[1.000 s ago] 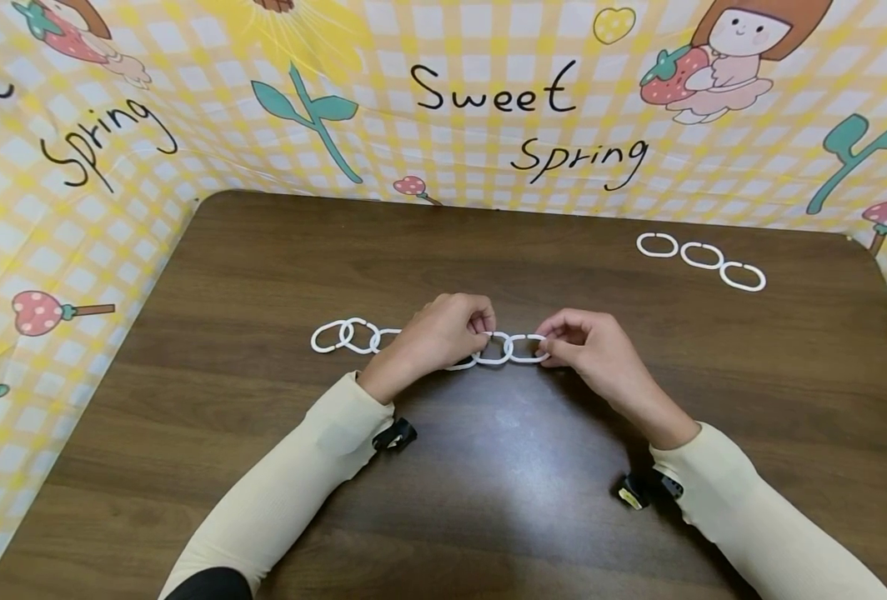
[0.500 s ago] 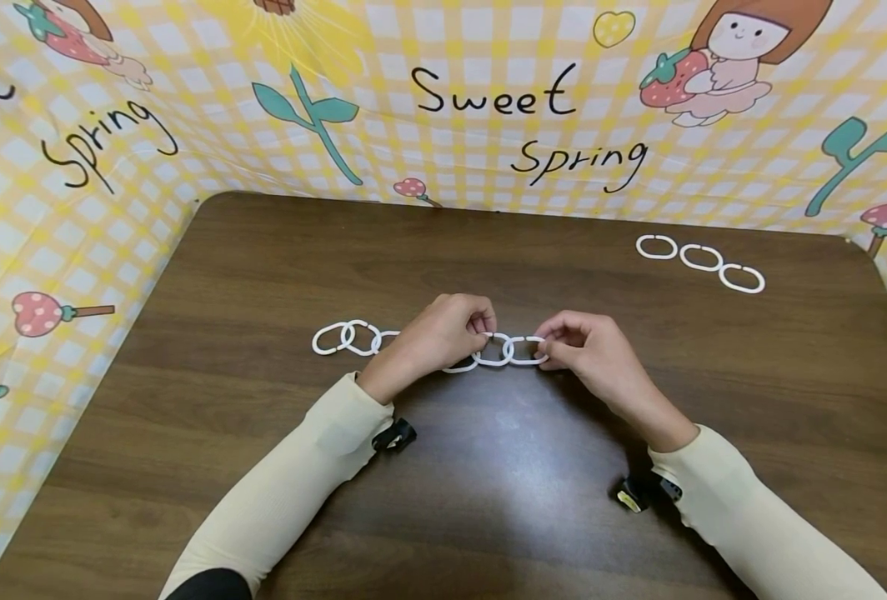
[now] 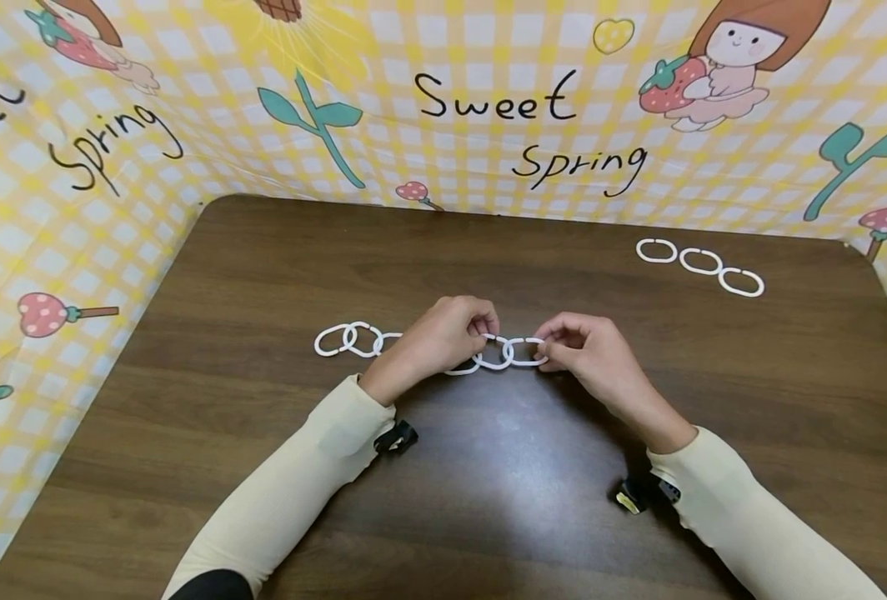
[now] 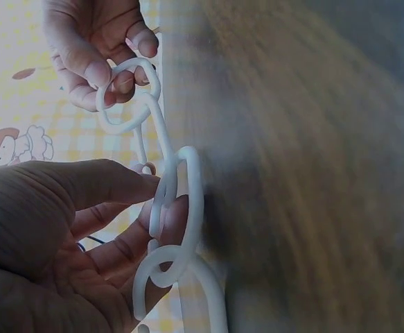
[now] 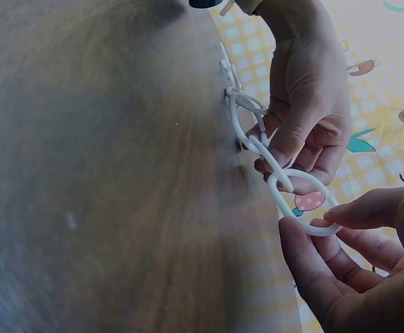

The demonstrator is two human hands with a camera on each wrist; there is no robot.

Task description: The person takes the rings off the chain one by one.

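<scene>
A chain of white oval plastic links runs across the middle of the table, part of it hidden under my left hand. That hand pinches the second link from the right end between thumb and fingers. My right hand pinches the end link at its right side. In the right wrist view the end link hooks through its neighbour. The left wrist view shows more joined links trailing past the left fingers.
Three loose white links lie in a slanting row at the back right of the brown wooden table. A yellow checked cloth with printed figures stands behind and to the left of it.
Both hands keep their pinch on the same links and hardly move. The whole head view shifts down slightly.
</scene>
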